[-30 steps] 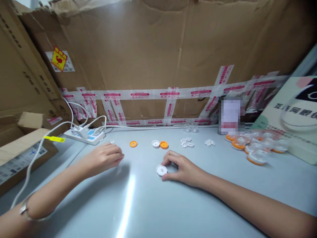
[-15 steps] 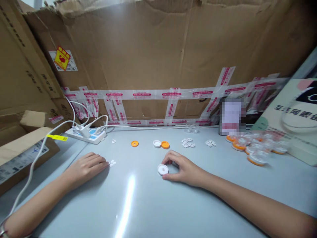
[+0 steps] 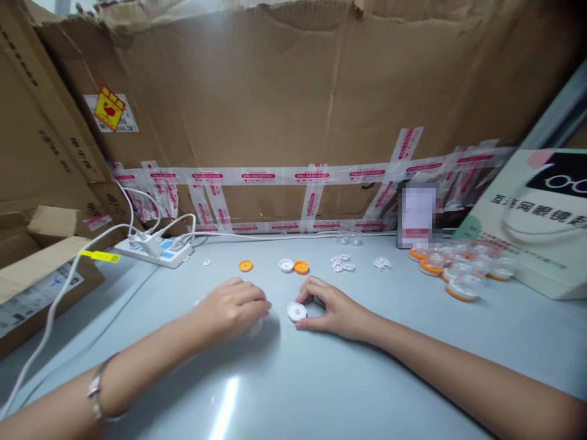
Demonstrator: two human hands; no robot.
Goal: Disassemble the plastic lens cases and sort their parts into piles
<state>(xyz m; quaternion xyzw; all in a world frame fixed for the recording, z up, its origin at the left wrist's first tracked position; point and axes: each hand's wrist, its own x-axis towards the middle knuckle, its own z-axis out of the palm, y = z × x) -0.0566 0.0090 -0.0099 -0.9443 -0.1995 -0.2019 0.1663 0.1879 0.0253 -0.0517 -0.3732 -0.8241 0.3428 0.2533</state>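
My right hand (image 3: 337, 310) rests on the grey table (image 3: 321, 379), its thumb and fingers pinched round a small white round cap (image 3: 296, 311). My left hand (image 3: 233, 305) lies just left of that cap with its fingers curled down. A whitish blur shows under the fingertips, and I cannot make out what it is. A bracelet sits on my left wrist. Behind the hands lie an orange ring (image 3: 246, 266), a white cap (image 3: 286, 264) and an orange cap (image 3: 301, 267).
Small white parts lie in two clusters (image 3: 342, 263) (image 3: 381, 263). A pile of clear and orange pieces (image 3: 458, 272) sits at the right, before a printed box (image 3: 541, 220). A power strip (image 3: 156, 250) with cables is at the back left. A taped cardboard wall (image 3: 293, 122) closes the back.
My left hand went back to some small white parts at the left, then slid right until it lies beside the white cap. My right hand stayed on the cap.
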